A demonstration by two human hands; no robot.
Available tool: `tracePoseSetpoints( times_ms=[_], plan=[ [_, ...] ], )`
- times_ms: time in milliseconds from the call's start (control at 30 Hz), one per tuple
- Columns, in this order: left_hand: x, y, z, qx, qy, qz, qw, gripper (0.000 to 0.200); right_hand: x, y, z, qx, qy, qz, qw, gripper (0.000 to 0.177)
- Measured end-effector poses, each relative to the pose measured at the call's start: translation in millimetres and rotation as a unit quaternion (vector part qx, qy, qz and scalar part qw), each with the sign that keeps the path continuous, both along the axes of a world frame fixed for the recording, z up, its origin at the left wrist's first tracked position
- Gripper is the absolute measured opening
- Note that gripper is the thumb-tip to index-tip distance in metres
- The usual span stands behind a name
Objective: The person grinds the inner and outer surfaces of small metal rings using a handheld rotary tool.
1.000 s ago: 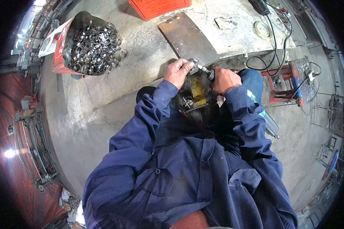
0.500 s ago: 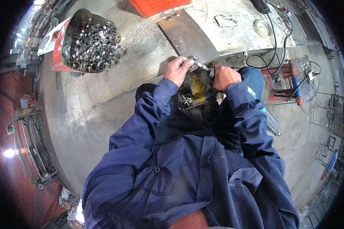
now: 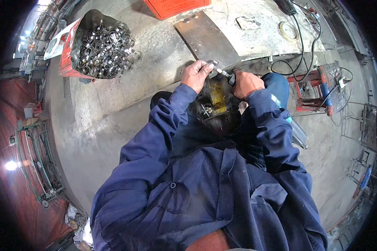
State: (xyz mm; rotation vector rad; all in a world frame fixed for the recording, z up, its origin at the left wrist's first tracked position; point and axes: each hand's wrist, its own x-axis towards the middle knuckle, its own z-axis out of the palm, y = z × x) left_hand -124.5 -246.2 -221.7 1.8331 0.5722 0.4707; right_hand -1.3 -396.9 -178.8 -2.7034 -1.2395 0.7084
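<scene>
My left hand (image 3: 194, 77) is closed, pinching a small metal ring (image 3: 215, 63) between thumb and fingertips. From the other side, my right hand (image 3: 248, 84) wraps round a dark hand-held grinder (image 3: 231, 79). Its pale, narrow tip (image 3: 222, 72) points at the ring; whether they touch I cannot make out. Just beyond both hands lies a flat, brownish metal plate (image 3: 209, 38). Below them, between my knees, is a worn yellow metal part (image 3: 217, 97), partly in shadow.
At the left stands a cut-open red container (image 3: 67, 58) full of shiny metal rings (image 3: 107, 50). A red box (image 3: 176, 7) sits at the far edge. On the right are a black cable (image 3: 302, 54), a roll of tape (image 3: 287, 31) and a red metal frame (image 3: 312, 90).
The view has shifted very slightly. Both hands keep their grips on the ring and the grinder, with almost no other movement.
</scene>
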Motion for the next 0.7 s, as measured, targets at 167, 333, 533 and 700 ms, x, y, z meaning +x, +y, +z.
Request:
tracePoseSetpoints(
  times_ms=[167, 333, 533, 700],
  plan=[
    [3.7, 2.0, -5.0, -0.005, -0.027, -0.004, 1.000, 0.030, 4.4, -3.2, -7.7, 0.013, 0.011, 0.017, 1.000, 0.033],
    [0.9, -0.6, 1.8, 0.017, -0.006, 0.005, 1.000, 0.033, 0.6, -1.5, 1.9, -0.028, 0.017, 0.023, 0.999, 0.028],
    [4.1, 0.5, 6.9, -0.004, 0.000, 0.007, 1.000, 0.032, 9.0, -22.5, 14.0, 0.007, 0.030, -0.027, 0.999, 0.028],
    [10.9, 3.5, 19.1, -0.025, 0.030, -0.009, 0.999, 0.031, 15.2, -42.6, 6.5, 0.014, 0.020, -0.039, 0.999, 0.025]
  ],
)
